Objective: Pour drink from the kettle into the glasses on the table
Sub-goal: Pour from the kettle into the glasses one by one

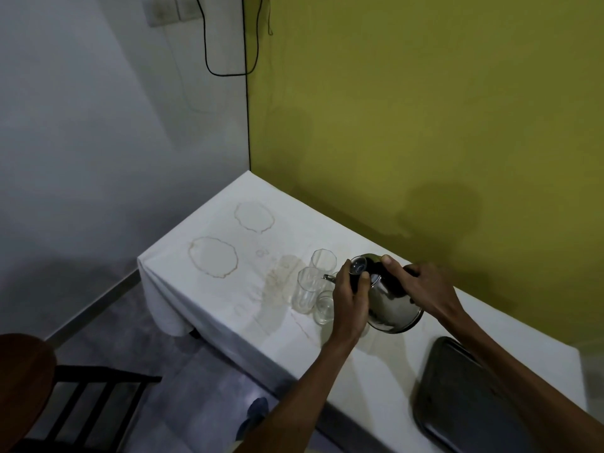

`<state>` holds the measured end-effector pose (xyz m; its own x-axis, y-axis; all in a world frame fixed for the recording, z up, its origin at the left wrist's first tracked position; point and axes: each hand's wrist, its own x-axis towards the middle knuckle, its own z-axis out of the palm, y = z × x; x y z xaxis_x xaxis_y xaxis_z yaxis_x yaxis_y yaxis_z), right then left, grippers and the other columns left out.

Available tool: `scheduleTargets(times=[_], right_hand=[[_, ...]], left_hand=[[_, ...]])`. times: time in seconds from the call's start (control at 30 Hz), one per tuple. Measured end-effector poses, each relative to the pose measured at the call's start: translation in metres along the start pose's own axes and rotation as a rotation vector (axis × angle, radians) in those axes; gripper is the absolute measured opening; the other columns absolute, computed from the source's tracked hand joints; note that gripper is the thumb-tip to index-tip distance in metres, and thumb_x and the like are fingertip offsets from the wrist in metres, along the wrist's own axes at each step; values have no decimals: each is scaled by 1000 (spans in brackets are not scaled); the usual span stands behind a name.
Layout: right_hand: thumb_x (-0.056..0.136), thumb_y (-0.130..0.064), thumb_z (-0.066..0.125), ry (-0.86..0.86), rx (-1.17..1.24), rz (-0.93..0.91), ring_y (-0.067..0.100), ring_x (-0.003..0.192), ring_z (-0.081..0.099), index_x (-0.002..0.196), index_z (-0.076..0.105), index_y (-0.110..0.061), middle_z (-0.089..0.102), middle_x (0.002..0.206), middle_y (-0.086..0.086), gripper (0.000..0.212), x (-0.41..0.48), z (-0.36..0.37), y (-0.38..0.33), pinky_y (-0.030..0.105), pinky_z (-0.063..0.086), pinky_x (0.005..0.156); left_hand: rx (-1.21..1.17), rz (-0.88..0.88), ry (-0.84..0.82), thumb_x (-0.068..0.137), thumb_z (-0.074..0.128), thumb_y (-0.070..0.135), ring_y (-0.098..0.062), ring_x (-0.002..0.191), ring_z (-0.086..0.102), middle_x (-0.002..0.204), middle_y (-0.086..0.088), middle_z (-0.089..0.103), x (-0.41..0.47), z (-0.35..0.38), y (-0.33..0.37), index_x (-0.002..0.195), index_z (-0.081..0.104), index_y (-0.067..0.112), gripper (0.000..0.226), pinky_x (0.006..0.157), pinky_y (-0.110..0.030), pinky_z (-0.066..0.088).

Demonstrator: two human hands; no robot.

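Observation:
A steel kettle (390,305) is tilted to the left above the white-clothed table (228,289), its spout over a clear glass (308,289). My right hand (425,286) grips the kettle's black handle. My left hand (349,292) presses on the lid and its knob. A second glass (323,259) stands just behind the first one. A third glass (323,308) stands in front, partly hidden by my left hand. All three glasses look clear; I cannot tell how much liquid is in them.
Brown ring stains (212,261) mark the cloth to the left of the glasses. A dark tray (464,397) lies at the table's near right. The yellow wall (425,125) borders the table's far side. A wooden chair (49,393) stands at lower left.

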<state>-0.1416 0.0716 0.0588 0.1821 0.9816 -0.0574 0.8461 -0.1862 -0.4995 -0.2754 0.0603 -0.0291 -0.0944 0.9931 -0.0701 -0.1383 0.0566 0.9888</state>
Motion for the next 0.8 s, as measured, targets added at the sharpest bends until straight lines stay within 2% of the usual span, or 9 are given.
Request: scheduleTargets(times=[0.17, 0.23, 0.3, 0.4, 0.5, 0.57, 0.67, 0.8], right_hand=[[57, -110, 26, -3, 1, -6, 35, 58, 70, 59, 68, 2, 68, 55, 21, 120, 0, 0, -3, 48, 57, 65], [60, -108, 30, -5, 8, -7, 35, 57, 70, 54, 65, 1, 67, 53, 20, 115, 0, -1, -4, 41, 49, 59], [63, -102, 35, -2, 4, -7, 34, 56, 69, 50, 63, -1, 66, 50, 17, 106, 0, -1, -6, 35, 44, 60], [63, -103, 33, -4, 22, -13, 35, 55, 69, 50, 64, -1, 66, 50, 18, 108, 1, -2, -7, 33, 42, 58], [67, -96, 36, -1, 15, -11, 35, 55, 69, 44, 60, -6, 65, 48, 17, 96, 1, -2, -8, 32, 42, 57], [66, -97, 38, 2, 27, -10, 35, 53, 67, 45, 59, -3, 65, 48, 18, 99, 2, -3, -9, 32, 41, 56], [62, -104, 35, -9, 41, -8, 25, 45, 59, 45, 61, -3, 64, 46, 16, 106, 2, -3, -9, 31, 39, 55], [88, -80, 53, -2, 4, -3, 20, 43, 52, 31, 50, -16, 48, 30, 0, 86, 2, -4, -12, 30, 36, 55]], left_hand=[[-3, -14, -1, 105, 51, 26, -9, 126, 58, 135, 2, 64, 0, -1, 0, 136, 57, 19, 33, 108, -31, 47], [-3, -19, -1, 105, 51, 27, -11, 127, 58, 135, 1, 64, 1, -1, 0, 137, 57, 18, 34, 108, -33, 47], [-4, -26, -3, 104, 51, 27, -11, 126, 58, 136, 1, 64, 2, -1, 1, 136, 57, 19, 34, 108, -34, 47], [-8, -38, -2, 105, 51, 25, -9, 126, 58, 136, 2, 63, 2, -1, 4, 135, 57, 21, 31, 108, -33, 47], [-4, -33, -11, 105, 50, 27, -9, 125, 58, 135, 2, 63, 2, -3, 3, 135, 57, 22, 31, 108, -32, 48], [-10, -32, -13, 104, 50, 30, -10, 125, 59, 134, 1, 65, 2, -3, 3, 136, 58, 20, 35, 107, -34, 49], [-13, -28, -13, 102, 50, 32, -10, 123, 60, 132, 2, 66, 2, -3, 4, 133, 59, 22, 34, 106, -33, 49], [-14, -45, -8, 105, 51, 24, -9, 121, 61, 129, 3, 66, 3, -3, 6, 128, 60, 26, 25, 103, -31, 49]])
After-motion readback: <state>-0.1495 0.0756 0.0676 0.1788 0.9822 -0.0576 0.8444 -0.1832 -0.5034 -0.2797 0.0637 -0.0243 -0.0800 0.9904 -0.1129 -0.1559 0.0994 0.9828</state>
